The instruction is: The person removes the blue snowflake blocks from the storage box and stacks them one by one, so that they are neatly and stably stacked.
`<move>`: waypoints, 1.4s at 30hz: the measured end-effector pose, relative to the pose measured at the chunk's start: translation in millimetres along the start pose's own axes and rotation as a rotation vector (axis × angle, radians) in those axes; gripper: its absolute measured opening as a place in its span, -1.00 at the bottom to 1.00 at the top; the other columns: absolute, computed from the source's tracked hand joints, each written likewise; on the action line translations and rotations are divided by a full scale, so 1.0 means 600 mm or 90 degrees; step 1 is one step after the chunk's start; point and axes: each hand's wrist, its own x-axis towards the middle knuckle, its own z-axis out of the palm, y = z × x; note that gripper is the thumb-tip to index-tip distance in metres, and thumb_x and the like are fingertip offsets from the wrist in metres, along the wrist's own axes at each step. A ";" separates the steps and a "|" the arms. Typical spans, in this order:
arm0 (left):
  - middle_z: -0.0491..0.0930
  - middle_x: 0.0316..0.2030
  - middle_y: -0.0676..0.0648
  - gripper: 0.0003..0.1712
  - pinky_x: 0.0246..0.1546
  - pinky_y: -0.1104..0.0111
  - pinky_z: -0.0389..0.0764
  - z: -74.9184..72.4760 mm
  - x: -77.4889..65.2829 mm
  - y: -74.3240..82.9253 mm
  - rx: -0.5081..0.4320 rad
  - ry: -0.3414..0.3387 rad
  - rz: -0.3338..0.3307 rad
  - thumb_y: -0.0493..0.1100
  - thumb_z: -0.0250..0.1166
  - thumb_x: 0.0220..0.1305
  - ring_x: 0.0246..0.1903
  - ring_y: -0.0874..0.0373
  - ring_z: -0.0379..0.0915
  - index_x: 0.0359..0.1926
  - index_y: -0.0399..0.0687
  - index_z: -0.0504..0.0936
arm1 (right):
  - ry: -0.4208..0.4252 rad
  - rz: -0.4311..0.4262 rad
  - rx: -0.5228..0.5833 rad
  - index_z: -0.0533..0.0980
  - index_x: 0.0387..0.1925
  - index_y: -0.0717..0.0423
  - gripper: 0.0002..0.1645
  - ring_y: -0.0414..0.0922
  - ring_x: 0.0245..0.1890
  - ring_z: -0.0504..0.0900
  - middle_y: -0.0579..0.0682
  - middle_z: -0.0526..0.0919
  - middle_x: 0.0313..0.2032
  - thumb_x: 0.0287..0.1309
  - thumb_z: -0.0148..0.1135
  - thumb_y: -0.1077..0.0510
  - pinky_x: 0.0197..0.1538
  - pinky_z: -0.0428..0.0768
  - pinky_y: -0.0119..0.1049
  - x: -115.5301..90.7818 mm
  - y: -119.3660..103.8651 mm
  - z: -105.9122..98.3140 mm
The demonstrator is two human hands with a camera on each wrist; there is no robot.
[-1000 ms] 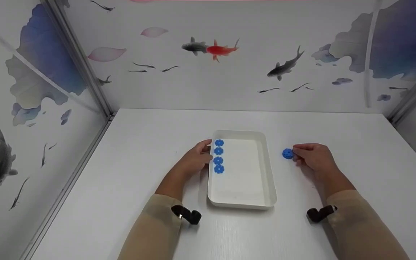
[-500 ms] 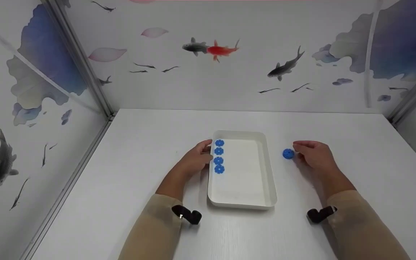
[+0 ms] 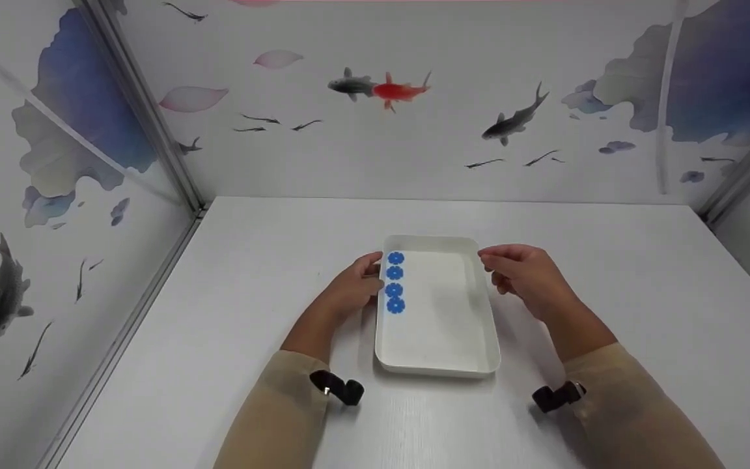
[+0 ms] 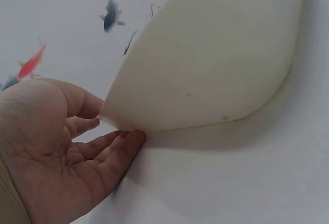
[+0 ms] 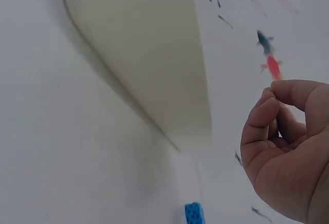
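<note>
My left hand point(image 3: 351, 287) grips the left side of a shallow white tray point(image 3: 437, 374); in the left wrist view its thumb and fingertips pinch the tray's edge. Inside, several blue flower-shaped discs point(image 3: 394, 273) lie in a column along the left wall. My right hand point(image 3: 523, 277) is at the tray's upper right rim, in the air. Its thumb and index finger meet at the tips and the other fingers curl in; nothing shows between them. The stack of blue discs point(image 5: 194, 213) stands on the table in the right wrist view; in the head view the right hand hides it.
The white table point(image 3: 271, 241) ends at a back wall point(image 3: 375, 156) printed with fish and petals. A side panel point(image 3: 56, 260) with a metal frame runs down the left. Black wrist cameras point(image 3: 342, 389) are strapped over both sleeves.
My right hand has left the stack of blue discs and moved left and slightly away from me, up to the tray's right rim. The left hand and the tray have stayed put.
</note>
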 end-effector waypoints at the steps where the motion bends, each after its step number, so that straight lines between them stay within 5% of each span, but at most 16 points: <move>1: 0.40 0.55 0.01 -0.23 0.58 -0.05 0.39 0.000 0.000 0.000 -0.001 0.000 0.000 -0.10 0.20 0.51 0.48 0.00 0.43 0.65 0.37 0.24 | -0.012 -0.008 0.009 0.66 0.17 0.12 -0.54 -0.16 -0.30 0.61 -0.03 0.71 -0.15 0.43 0.38 -0.08 -0.18 0.69 -0.39 -0.003 -0.005 0.006; 9: 0.37 0.58 0.00 -0.23 0.60 -0.05 0.36 -0.002 -0.004 0.002 -0.010 -0.003 0.005 -0.11 0.19 0.52 0.53 -0.03 0.37 0.65 0.37 0.24 | -0.087 -0.050 0.027 0.69 0.11 0.12 -0.60 -0.11 -0.24 0.69 -0.01 0.69 -0.20 0.44 0.38 -0.05 -0.15 0.73 -0.36 -0.005 -0.049 0.059; 23: 0.36 0.58 0.00 -0.24 0.58 -0.03 0.40 -0.001 -0.005 0.003 -0.003 -0.001 -0.007 -0.10 0.20 0.53 0.50 -0.01 0.42 0.65 0.38 0.23 | -0.166 -0.060 -0.030 0.70 0.12 0.05 -0.65 -0.06 -0.17 0.73 0.09 0.74 -0.05 0.51 0.28 -0.05 -0.05 0.79 -0.30 0.049 -0.088 0.129; 34: 0.34 0.60 0.02 -0.25 0.59 -0.02 0.38 -0.006 -0.005 0.006 0.014 -0.010 -0.002 -0.06 0.20 0.54 0.55 -0.01 0.36 0.65 0.38 0.23 | -0.297 -0.047 -0.152 0.72 0.14 0.02 -0.64 -0.04 -0.05 0.75 0.26 0.74 0.15 0.38 0.43 0.05 0.03 0.78 -0.25 0.106 -0.071 0.151; 42: 0.36 0.58 0.01 -0.23 0.56 0.00 0.43 -0.007 -0.007 0.003 0.000 -0.023 0.011 -0.09 0.20 0.51 0.53 -0.01 0.38 0.66 0.34 0.23 | -0.368 -0.051 -0.281 0.76 0.11 -0.02 -0.65 -0.09 -0.10 0.73 -0.04 0.82 -0.09 0.30 0.48 0.13 0.00 0.76 -0.29 0.137 -0.034 0.162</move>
